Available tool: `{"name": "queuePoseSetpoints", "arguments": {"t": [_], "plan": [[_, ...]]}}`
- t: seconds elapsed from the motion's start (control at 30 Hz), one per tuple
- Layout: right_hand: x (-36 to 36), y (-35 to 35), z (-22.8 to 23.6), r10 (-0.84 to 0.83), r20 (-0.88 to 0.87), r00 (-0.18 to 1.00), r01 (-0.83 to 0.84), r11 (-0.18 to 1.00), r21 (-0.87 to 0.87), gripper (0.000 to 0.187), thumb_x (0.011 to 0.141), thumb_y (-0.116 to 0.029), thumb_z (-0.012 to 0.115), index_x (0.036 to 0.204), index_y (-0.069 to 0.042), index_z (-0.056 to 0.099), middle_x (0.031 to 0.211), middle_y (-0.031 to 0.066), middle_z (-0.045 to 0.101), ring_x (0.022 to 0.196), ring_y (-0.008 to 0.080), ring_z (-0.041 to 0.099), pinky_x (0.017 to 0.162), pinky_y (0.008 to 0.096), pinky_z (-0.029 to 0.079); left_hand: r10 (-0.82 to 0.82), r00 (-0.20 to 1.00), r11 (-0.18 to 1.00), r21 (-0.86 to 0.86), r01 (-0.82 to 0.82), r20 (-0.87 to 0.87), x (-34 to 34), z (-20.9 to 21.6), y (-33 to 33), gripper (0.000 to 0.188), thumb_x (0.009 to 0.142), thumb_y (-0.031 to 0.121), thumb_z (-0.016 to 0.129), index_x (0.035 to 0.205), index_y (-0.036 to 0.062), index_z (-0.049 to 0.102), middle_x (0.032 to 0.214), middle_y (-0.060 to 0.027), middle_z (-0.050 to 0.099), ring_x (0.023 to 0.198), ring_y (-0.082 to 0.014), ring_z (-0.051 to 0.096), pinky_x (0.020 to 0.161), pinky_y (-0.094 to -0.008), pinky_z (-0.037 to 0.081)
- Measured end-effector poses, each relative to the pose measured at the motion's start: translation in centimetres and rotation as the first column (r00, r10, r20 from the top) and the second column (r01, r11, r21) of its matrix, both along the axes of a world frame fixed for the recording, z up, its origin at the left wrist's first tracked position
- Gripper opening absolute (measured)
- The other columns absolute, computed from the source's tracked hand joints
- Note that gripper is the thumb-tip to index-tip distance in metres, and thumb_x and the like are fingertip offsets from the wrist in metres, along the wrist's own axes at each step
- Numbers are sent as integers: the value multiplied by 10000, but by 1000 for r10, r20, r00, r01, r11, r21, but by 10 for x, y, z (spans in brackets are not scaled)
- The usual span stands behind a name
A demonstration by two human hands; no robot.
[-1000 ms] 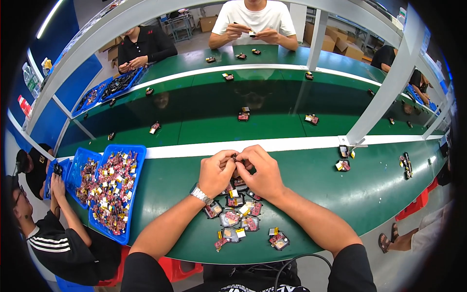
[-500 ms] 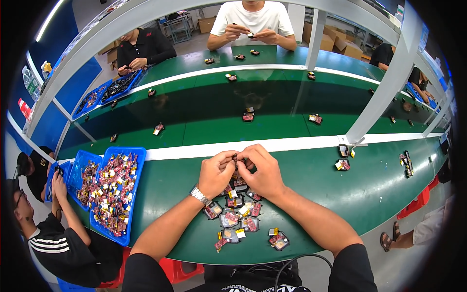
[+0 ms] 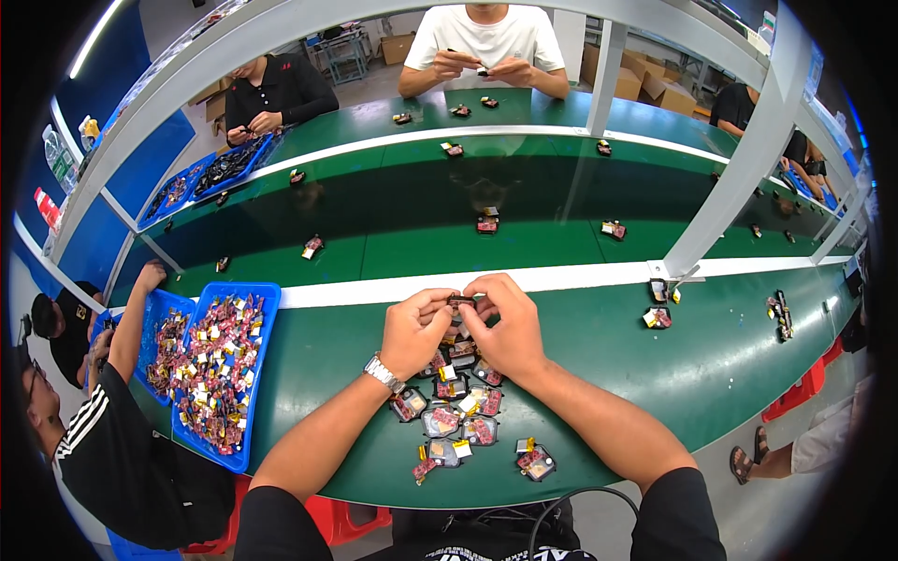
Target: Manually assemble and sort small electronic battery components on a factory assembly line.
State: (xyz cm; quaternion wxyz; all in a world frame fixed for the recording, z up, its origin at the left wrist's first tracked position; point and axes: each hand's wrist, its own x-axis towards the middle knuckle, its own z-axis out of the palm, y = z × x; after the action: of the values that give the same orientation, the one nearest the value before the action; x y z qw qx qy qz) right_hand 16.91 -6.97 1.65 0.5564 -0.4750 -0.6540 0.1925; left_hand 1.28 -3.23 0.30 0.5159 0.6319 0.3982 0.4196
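Observation:
Both my hands meet over the near green table, each closed at the fingertips on a small black device casing [image 3: 460, 301]. My left hand [image 3: 414, 325], with a metal-banded watch at its wrist, grips the casing's left end. My right hand [image 3: 508, 327] pinches the other end; its contents are partly hidden by fingers. Just below lies a pile of open casings [image 3: 441, 421] with pinkish-red boards and white-and-yellow parts. A single open casing [image 3: 536, 463] rests apart, nearer my body.
Left of my arm stands a blue tray [image 3: 272, 323] full of small boards, beside another blue tray [image 3: 152, 313]. A grey post [image 3: 716, 178] rises at right. Several casings sit on the green conveyor [image 3: 402, 251]. A co-worker's arm [image 3: 131, 318] reaches past the trays.
The black casing has turned in my fingers and shows more lengthwise. Casings on the conveyor have shifted slightly right. The left co-worker's arm has stretched forward to the conveyor's edge.

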Motion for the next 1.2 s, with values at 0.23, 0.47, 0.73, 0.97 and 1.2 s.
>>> {"name": "queuePoseSetpoints", "arguments": {"t": [0.23,0.47,0.73,0.97,1.2], "plan": [[2,2,0,-126,245,961,82,980,182,92,788,-38,683,879,-35,669,999,88,593,720,207,668,626,319,556,-117,961,971,-177,164,249,-1,1,4,233,932,-21,522,1160,-71,524,1101,-137,634,968,-169,651,810,-281,591],[2,4,-6,-147,299,943,85,974,210,95,754,-16,722,836,-30,675,960,78,599,678,184,656,595,311,540,-90,957,963,-222,154,276,0,1,2,194,938,-9,524,1124,-65,526,1084,-137,632,966,-176,651,823,-302,593],[5,4,-3,-68,180,981,42,988,147,61,796,-33,675,856,-24,672,966,94,600,709,228,656,618,325,543,-73,970,968,-219,124,230,1,4,4,182,949,45,544,1102,-52,532,1019,-130,646,929,-170,656,760,-295,607],[49,43,10,-92,-19,996,91,995,-39,50,778,-28,713,824,-39,698,889,101,614,722,193,639,637,302,528,-106,974,983,-124,132,198,-3,4,13,249,962,78,525,1190,-22,528,1193,-178,612,1019,-233,650,798,-320,588],[161,105,-8,-547,232,804,591,777,-217,150,711,-91,763,836,-39,698,818,112,685,778,263,661,736,365,516,-109,975,986,-103,131,196,-6,-6,17,193,942,41,526,1104,-55,570,1074,-199,661,945,-233,672,795,-310,565]]}}
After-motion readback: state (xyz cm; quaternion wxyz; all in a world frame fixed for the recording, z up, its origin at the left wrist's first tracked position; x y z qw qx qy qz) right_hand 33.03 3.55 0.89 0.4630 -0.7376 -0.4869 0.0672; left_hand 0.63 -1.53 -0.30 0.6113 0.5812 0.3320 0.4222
